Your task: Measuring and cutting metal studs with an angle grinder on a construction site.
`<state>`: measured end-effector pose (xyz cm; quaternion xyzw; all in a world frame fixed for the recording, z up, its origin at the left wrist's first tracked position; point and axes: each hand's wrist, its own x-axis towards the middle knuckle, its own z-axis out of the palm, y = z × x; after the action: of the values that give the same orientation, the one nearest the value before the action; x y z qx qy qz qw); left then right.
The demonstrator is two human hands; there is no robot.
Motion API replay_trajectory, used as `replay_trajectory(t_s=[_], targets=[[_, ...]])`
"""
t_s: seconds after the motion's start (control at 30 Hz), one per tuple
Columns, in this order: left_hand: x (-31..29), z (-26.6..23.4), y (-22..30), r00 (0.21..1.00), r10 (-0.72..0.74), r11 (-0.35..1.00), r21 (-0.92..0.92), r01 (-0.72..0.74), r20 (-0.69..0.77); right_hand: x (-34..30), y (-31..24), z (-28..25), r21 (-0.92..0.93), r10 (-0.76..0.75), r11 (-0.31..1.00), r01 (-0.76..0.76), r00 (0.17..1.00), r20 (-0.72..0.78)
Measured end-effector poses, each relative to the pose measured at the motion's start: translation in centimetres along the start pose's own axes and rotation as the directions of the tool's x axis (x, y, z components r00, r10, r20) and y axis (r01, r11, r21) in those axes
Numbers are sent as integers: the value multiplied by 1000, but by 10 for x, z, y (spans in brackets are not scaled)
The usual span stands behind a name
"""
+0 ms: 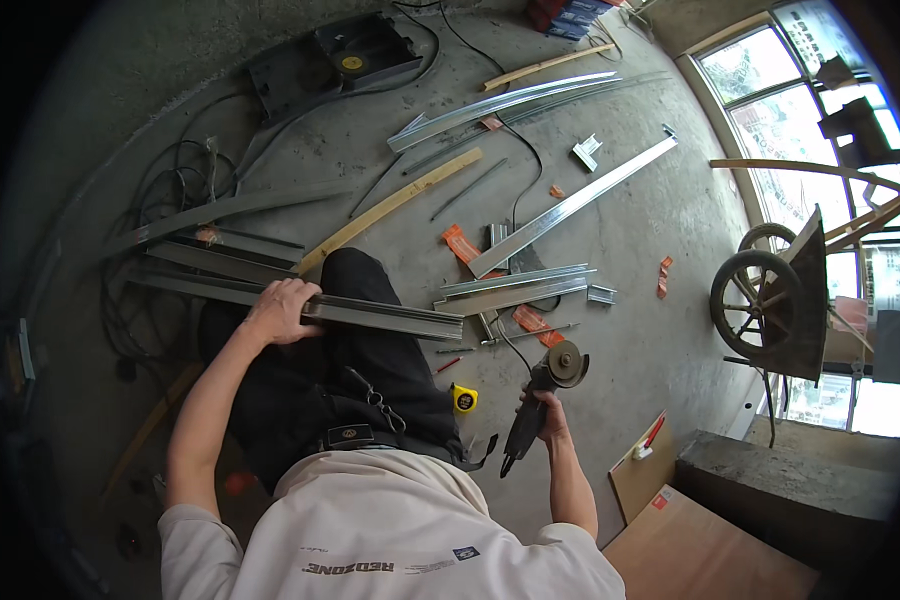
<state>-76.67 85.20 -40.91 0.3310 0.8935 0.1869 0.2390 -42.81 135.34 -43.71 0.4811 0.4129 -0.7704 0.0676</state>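
My left hand [282, 312] is closed round a long grey metal stud [385, 317] that lies across my thighs, its cut end pointing right. More metal channels [225, 262] lie beside it to the left. In my right hand [552, 415] is a black angle grinder [532, 405], held out at my right with its disc [567, 364] uppermost, apart from the stud. Whether the disc spins cannot be told. A yellow tape measure [464, 398] rests on the floor between the grinder and my leg, with a red pencil [450, 365] just beyond it.
Metal channels [575, 205] and wooden strips [400, 202] are scattered ahead on the concrete floor. An open black tool case [355, 60] lies far left near coiled cables. At right stand a wheelbarrow [760, 305] and a concrete ledge [790, 490], with boards [710, 550] near it.
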Motion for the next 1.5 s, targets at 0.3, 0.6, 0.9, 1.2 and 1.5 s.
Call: replay_trajectory(t_s=[0.3, 0.6, 0.9, 1.2, 1.5], targets=[[-47, -23, -98, 975, -192, 934, 326, 147, 112, 78, 81, -67, 87, -15, 995, 46, 946, -325], [-22, -65, 25, 935, -271, 961, 4, 278, 230, 122, 124, -112, 112, 5, 990, 88, 764, -645], [-29, -14, 44, 784, -372, 487, -615, 620, 496, 82, 96, -74, -476, -305, 876, -85, 666, -681], [-70, 6, 32, 788, -399, 327, -729, 601, 470, 87, 119, -119, -629, -359, 764, -144, 715, -600], [-96, -5, 37, 786, -454, 630, -473, 616, 419, 83, 117, -86, -665, -362, 705, -245, 682, -635]])
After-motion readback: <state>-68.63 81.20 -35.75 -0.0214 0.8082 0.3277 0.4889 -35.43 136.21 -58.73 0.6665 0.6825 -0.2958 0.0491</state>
